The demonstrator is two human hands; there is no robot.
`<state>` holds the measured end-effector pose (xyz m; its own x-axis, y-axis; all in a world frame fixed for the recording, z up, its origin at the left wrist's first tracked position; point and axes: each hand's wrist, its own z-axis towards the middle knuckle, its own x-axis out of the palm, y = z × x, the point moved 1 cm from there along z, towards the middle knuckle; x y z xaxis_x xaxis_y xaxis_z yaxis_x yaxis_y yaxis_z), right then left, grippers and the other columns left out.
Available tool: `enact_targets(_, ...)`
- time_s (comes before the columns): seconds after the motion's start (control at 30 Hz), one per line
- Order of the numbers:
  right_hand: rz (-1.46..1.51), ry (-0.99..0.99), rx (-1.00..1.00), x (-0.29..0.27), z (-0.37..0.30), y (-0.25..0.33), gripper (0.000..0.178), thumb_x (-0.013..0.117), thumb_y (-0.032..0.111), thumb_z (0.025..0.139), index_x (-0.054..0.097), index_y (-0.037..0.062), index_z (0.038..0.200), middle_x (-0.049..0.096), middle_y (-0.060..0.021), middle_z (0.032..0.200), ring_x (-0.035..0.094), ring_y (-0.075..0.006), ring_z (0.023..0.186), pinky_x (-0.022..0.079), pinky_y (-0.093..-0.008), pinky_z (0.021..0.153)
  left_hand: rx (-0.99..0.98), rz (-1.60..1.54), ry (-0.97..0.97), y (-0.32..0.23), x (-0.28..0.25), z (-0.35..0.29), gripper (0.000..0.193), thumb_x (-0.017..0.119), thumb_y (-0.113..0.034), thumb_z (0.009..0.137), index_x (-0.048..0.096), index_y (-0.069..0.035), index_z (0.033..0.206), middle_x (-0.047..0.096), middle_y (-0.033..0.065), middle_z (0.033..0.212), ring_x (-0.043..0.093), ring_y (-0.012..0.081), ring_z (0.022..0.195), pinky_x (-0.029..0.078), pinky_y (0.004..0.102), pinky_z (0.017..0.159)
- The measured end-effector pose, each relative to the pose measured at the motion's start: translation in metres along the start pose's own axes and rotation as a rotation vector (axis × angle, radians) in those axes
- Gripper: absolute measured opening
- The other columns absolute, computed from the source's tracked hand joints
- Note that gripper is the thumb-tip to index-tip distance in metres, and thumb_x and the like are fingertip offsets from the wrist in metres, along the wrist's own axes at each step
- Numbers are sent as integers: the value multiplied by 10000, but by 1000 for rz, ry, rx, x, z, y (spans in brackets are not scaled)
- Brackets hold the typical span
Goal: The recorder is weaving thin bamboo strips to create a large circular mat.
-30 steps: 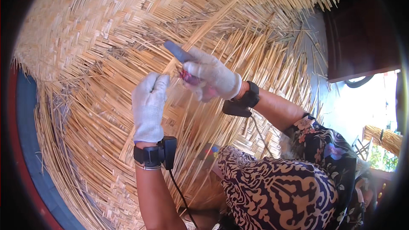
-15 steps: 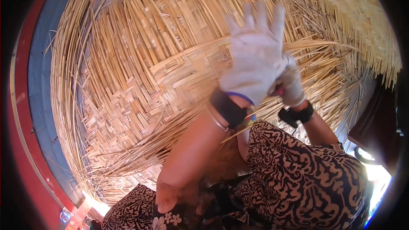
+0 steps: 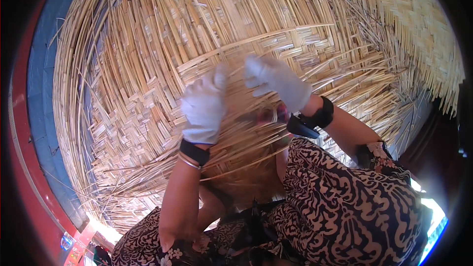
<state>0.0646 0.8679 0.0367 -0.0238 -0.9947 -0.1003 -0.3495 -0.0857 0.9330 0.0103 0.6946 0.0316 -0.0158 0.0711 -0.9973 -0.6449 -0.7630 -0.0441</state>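
Both my hands wear whitish gloves and are raised over a mat of woven straw-coloured strips (image 3: 138,118). My left hand (image 3: 203,106) is closed, its fingers curled and the tips smeared by motion. To its right, my right hand (image 3: 278,81) is closed too, with its fingers bent toward the left. What either hand grips, if anything, does not show. Just below the right hand is a blurred dark and pink object (image 3: 273,114); whether it is held cannot be told. One long strip (image 3: 266,38) arcs across the weave beyond both hands.
Loose strip ends (image 3: 74,83) fan out along the mat's left edge. A finished-looking woven panel (image 3: 414,24) with a fringed edge lies at the far right. My patterned dark cloth (image 3: 345,202) covers my lap, and a blue-grey surface (image 3: 42,79) borders the left.
My left hand has gone from spread fingers over the right hand to curled, moving left and nearer. My right hand has moved left and a little away. The hands are now apart.
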Motion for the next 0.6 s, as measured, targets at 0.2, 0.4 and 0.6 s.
enact_targets(0.2, 291, -153, -15, -2, 35, 28, 296, 631, 277, 797, 627, -1, 898, 631, -108, 790, 634, -164, 701, 506, -254, 608, -97, -667, -124, -20, 1, 1, 287, 597, -68, 824, 581, -96, 1109, 616, 54, 787, 570, 147, 633, 469, 253, 558)
enact_targets(0.4, -282, -95, -218, -11, 45, 39, 269, 602, 248, 821, 643, 15, 950, 634, -86, 763, 624, -139, 676, 499, -243, 604, -623, -1469, 140, -30, 0, 6, 162, 659, -152, 804, 653, -17, 894, 553, -6, 622, 490, 58, 605, 421, 223, 571)
enact_targets(0.6, 171, 199, -54, 0, 22, -2, 327, 547, 321, 873, 613, 23, 990, 632, -46, 746, 586, -109, 619, 482, -242, 548, -825, -1737, -59, -16, -5, 0, 69, 644, -43, 803, 642, -21, 868, 594, -8, 690, 521, 65, 627, 429, 219, 583)
